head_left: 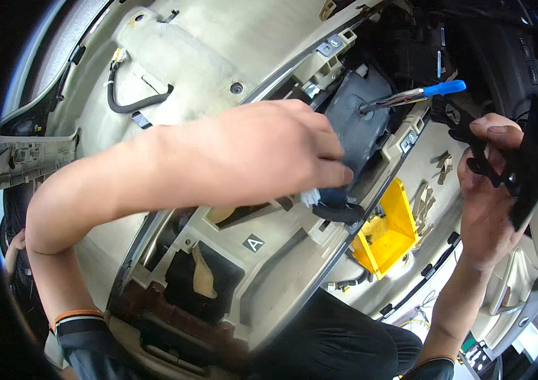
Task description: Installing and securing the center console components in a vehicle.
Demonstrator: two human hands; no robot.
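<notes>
Your left hand (275,149) (grip unclear) apparently works the center console (275,244); next, steady your right hand (492,187), clamped on the three-o'clock black bracket (459,123).

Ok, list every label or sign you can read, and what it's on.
Dark square label on the console: one light letter, legible, not copied out here.
Black panel, upper right: small raised marking, too small to read.
No other wording is readable.

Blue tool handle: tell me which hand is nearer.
Right hand: just below and right of the blue handle in view, holding a black bracket. Left hand: farther, to its lower left.
</notes>
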